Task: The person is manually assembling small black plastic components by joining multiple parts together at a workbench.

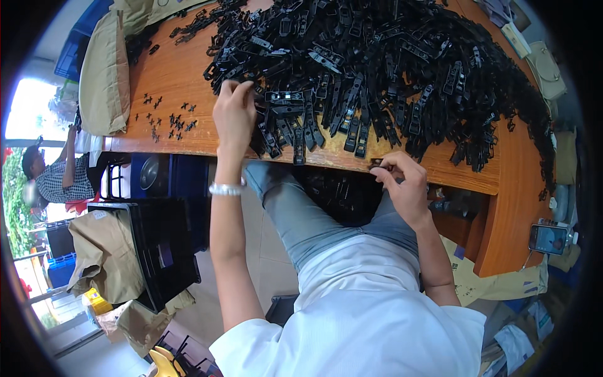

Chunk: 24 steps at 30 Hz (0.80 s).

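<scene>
A large heap of black plastic parts point(352, 69), long and narrow with slots, covers much of the wooden table point(169, 69). At the heap's left edge is my left hand point(233, 119), its fingers bent and closed together; their tips meet the black parts, and what they hold is hidden. By the table's front edge, my right hand point(405, 185) pinches a small dark piece point(377, 164) between thumb and forefinger. That piece is mostly covered by the fingers. Several small black cross-shaped pieces point(179, 122) lie scattered on the wood, left of my left hand.
A brown paper sack point(103, 75) stands at the table's left end. Below it are black crates point(163, 245) with brown paper over one. A phone point(548, 239) is propped at the right. Another person point(59, 173) is at far left. Under the table edge sits a dark container point(336, 198).
</scene>
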Available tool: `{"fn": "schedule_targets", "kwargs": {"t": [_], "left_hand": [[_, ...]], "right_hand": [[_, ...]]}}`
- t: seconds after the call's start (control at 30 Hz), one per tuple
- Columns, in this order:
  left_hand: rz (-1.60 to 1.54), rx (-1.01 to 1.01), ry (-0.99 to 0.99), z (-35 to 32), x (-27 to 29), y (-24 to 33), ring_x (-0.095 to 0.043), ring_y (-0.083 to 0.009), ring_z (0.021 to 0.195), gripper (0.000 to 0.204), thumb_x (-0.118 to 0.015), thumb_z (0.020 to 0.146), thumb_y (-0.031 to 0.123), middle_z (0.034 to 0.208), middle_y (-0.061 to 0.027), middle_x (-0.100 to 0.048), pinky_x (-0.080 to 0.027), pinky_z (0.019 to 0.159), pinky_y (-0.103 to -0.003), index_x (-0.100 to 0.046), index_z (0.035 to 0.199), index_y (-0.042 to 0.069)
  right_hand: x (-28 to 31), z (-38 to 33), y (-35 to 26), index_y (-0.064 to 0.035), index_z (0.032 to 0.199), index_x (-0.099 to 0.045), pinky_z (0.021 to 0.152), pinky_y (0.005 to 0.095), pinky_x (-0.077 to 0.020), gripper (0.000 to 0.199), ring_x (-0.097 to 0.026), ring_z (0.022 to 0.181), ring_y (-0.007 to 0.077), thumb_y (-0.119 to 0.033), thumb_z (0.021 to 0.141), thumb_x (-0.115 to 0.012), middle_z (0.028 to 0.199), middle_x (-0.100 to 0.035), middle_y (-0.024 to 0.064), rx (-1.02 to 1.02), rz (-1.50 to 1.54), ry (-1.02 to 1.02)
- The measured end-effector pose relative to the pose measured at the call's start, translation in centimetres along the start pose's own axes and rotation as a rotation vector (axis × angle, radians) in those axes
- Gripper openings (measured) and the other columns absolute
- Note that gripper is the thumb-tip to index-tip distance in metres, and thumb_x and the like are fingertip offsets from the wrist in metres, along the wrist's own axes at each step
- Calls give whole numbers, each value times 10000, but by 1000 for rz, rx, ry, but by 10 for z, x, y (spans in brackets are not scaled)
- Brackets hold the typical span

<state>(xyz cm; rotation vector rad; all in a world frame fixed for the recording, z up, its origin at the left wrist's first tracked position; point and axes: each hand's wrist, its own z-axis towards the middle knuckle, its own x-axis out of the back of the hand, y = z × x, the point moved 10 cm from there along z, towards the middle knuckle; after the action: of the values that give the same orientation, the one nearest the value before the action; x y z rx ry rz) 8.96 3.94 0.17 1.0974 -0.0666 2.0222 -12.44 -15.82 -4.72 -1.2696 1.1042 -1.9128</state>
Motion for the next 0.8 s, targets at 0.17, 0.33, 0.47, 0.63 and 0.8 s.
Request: {"fn": "schedule_targets", "kwargs": {"t": [0.17,0.33,0.47,0.63,0.8], "left_hand": [[349,-72,-260,18,-36,-9,-541,-262,798,67,-561,720,15,849,-115,-521,-469,618,-354,-588,780,4],[217,-180,-33,12,-11,14,-496,-280,881,106,-548,733,0,953,-127,-516,-438,757,-365,-595,828,1],[248,-156,-120,15,-26,-5,-495,-286,907,153,-548,736,-4,999,-128,-526,-424,801,-368,-596,881,-12],[266,-210,-142,19,-28,-7,-498,-293,974,142,-551,741,-10,1047,-144,-534,-423,835,-368,-583,878,-28],[-275,8,-50,5,3,24,-598,-224,716,143,-577,739,-38,928,-144,-580,-491,658,-297,-556,880,-29]], "right_hand": [[11,-4,-14,52,850,-596,530,201,-470,78,-589,648,112,7,787,-609,813,-574,94,42,68,44],[26,-3,12,80,893,-593,592,225,-499,104,-607,692,152,8,846,-534,905,-569,105,-146,344,184],[19,2,3,85,904,-593,601,229,-505,115,-612,703,159,4,849,-532,903,-570,111,-114,411,167],[20,-3,6,79,922,-597,636,238,-515,138,-619,731,169,-19,866,-517,915,-577,117,-128,385,158],[26,-2,22,73,929,-602,659,234,-514,148,-621,747,169,-31,870,-514,925,-589,121,-213,364,173]]}}
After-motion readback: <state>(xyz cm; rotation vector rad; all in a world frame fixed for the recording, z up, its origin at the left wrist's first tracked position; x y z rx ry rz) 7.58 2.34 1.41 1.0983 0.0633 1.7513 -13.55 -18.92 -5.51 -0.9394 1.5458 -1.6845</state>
